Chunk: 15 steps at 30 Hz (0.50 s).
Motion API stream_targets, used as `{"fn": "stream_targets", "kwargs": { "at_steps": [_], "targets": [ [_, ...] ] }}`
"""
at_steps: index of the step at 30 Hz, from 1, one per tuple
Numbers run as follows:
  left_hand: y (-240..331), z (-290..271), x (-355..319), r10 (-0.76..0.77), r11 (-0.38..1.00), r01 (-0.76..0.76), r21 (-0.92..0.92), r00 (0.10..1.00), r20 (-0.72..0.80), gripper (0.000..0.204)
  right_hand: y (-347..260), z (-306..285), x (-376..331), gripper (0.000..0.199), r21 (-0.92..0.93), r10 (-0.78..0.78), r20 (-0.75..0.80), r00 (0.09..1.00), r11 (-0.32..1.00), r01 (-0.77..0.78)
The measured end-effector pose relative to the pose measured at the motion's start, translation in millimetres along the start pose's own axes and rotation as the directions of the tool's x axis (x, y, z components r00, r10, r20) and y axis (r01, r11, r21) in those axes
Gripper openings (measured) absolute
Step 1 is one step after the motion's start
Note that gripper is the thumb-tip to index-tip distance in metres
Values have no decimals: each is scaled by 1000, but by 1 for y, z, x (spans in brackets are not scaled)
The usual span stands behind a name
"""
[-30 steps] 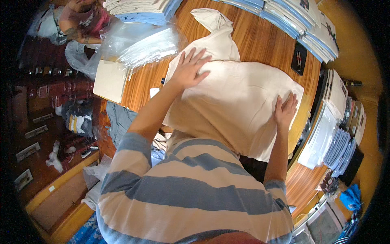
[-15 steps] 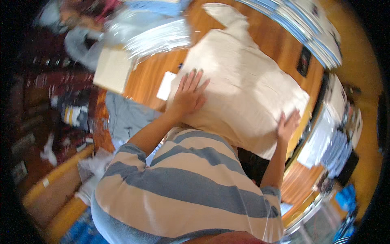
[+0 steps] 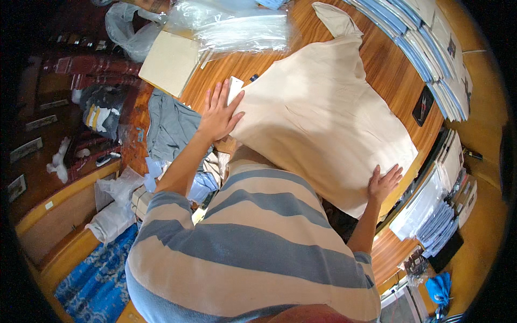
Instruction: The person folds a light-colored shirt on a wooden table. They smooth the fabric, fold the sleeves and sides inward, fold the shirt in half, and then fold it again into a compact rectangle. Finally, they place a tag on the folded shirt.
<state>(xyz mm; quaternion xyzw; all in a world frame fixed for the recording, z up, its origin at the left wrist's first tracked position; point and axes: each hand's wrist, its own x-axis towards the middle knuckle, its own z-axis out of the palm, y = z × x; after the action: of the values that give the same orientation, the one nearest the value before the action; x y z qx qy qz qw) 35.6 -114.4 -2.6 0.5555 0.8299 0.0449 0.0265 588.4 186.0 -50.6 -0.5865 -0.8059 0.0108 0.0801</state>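
A cream shirt-like garment lies spread on the wooden table, with a narrow part like a sleeve stretching to the far side. My left hand rests flat at its left edge, fingers spread, holding nothing. Under and beside those fingertips is a small white card, partly hidden. At the garment's near right corner, my right hand lies palm down with its fingers apart. Soft creases run across the cloth between my hands.
Clear plastic bags and a cream board stack sit at the far left. Folded blue and white shirts line the far right, near a black tray holding a small tool. Grey cloth hangs left of my arm.
My left hand has slid left across the garment to its edge. My right hand stays near the right corner. The whole view has shifted a little.
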Motion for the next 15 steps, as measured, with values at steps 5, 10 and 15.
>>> {"fn": "stream_targets", "kwargs": {
  "at_steps": [5, 10, 15],
  "targets": [
    [63, -18, 72, 246, 939, -260, -226, 965, -89, 59, -20, -17, -13, 95, 38, -6, 46, 999, 999, 4],
    [142, 33, 206, 489, 845, -506, -174, 862, -131, 56, -27, -22, -4, 99, 127, -65, 30, 997, 990, 61],
    [157, 61, 267, 241, 970, -242, -7, 967, -86, 63, -9, -21, 0, 97, 48, 71, 89, 993, 996, -75]
  ]
}}
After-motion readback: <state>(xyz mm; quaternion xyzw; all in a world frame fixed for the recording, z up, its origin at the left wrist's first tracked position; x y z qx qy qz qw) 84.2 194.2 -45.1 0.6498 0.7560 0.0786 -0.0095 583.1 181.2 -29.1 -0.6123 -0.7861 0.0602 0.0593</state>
